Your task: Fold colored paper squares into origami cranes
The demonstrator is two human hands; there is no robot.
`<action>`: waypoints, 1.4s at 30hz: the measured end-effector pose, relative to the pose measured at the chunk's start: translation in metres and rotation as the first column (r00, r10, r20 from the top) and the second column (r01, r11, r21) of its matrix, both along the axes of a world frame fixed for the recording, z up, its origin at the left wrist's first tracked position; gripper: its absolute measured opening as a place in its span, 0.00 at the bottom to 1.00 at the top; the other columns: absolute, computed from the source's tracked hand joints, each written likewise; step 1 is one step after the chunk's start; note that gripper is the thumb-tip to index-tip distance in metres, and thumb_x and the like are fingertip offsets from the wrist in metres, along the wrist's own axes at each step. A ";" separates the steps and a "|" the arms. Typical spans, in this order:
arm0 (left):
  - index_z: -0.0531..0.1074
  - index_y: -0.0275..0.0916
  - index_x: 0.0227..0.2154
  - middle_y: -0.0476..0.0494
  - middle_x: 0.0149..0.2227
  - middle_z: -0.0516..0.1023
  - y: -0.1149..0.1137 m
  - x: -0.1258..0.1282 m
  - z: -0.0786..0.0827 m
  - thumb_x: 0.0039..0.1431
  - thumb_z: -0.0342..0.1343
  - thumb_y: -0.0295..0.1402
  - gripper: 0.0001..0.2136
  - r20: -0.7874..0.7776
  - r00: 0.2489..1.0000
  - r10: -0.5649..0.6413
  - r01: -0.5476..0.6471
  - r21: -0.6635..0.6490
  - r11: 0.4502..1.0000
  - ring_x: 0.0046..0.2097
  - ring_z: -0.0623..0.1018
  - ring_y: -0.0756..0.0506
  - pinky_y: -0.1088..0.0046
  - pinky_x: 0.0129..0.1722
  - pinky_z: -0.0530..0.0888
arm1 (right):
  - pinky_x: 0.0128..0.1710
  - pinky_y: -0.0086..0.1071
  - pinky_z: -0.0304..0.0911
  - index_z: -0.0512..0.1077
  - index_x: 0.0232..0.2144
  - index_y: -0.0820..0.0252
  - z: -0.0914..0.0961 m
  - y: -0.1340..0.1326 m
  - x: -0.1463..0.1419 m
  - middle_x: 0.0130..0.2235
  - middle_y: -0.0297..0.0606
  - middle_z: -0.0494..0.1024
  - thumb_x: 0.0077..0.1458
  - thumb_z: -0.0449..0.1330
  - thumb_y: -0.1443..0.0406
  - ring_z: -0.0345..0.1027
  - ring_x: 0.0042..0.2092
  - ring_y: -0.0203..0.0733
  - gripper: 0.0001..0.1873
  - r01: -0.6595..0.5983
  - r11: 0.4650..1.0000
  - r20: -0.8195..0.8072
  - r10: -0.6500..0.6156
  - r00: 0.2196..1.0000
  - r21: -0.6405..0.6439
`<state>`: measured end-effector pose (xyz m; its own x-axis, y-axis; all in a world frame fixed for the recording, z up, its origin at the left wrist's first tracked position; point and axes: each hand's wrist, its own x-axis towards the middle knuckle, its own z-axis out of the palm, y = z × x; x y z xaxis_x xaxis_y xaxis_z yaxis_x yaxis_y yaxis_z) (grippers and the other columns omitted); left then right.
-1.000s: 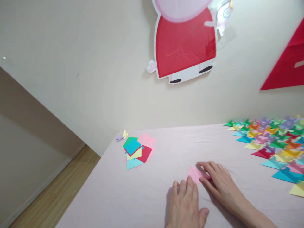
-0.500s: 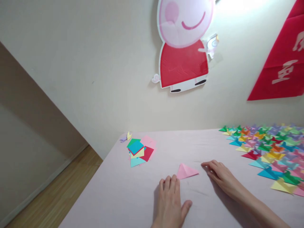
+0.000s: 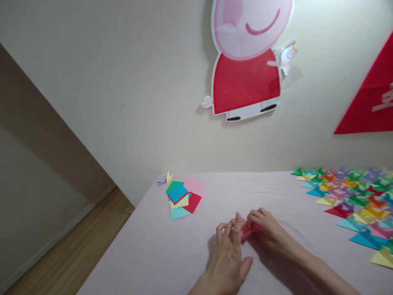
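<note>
A folded piece of pink paper (image 3: pixel 245 232) lies on the table between my hands, partly covered by fingers. My right hand (image 3: pixel 266 227) is closed on its right part, with the fingers curled over it and the fingertips partly hidden. At the paper's left edge, my left hand (image 3: pixel 229 250) rests palm down, its fingertips touching the paper and its thumb held out to the side.
A loose pile of coloured paper squares (image 3: pixel 179 200) lies at the back left. Two small folded papers (image 3: pixel 168 177) stand behind it near the corner. Many rows of folded paper figures (image 3: pixel 365 205) fill the right side. A wall (image 3: pixel 153 102) with a pig cutout (image 3: pixel 247 82) rises behind the table (image 3: pixel 147 254).
My right hand has moved left onto the pink paper and closed on it. My left hand has shifted slightly up and right against it. The view has turned a little left.
</note>
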<state>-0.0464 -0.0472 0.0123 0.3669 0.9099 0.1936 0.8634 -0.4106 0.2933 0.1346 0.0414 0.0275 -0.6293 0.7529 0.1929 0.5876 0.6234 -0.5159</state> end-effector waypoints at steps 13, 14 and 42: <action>0.46 0.33 0.68 0.35 0.59 0.68 -0.008 0.009 0.007 0.62 0.55 0.43 0.38 0.015 1.000 -0.008 0.010 -0.155 0.988 0.56 0.68 0.37 0.54 0.61 0.61 | 0.53 0.42 0.60 0.74 0.37 0.53 0.001 -0.023 0.041 0.49 0.41 0.76 0.61 0.57 0.59 0.65 0.51 0.48 0.08 -0.061 0.991 -0.039 0.057 0.998 -0.123; 0.45 0.33 0.69 0.36 0.58 0.70 -0.007 0.010 0.007 0.62 0.55 0.41 0.38 0.029 0.999 0.026 -0.022 -0.140 0.990 0.55 0.69 0.38 0.56 0.60 0.63 | 0.52 0.41 0.61 0.75 0.35 0.53 0.002 -0.021 0.037 0.47 0.40 0.77 0.63 0.55 0.58 0.66 0.50 0.48 0.10 -0.034 0.991 -0.052 0.028 0.998 -0.126; 0.50 0.35 0.68 0.40 0.66 0.60 -0.003 0.004 -0.026 0.63 0.45 0.59 0.40 -0.193 0.976 -0.101 0.120 0.090 0.989 0.64 0.63 0.38 0.58 0.58 0.64 | 0.36 0.37 0.59 0.73 0.29 0.55 -0.014 -0.003 0.006 0.28 0.36 0.72 0.56 0.51 0.62 0.68 0.34 0.46 0.11 0.359 0.916 0.021 -0.361 0.932 -0.180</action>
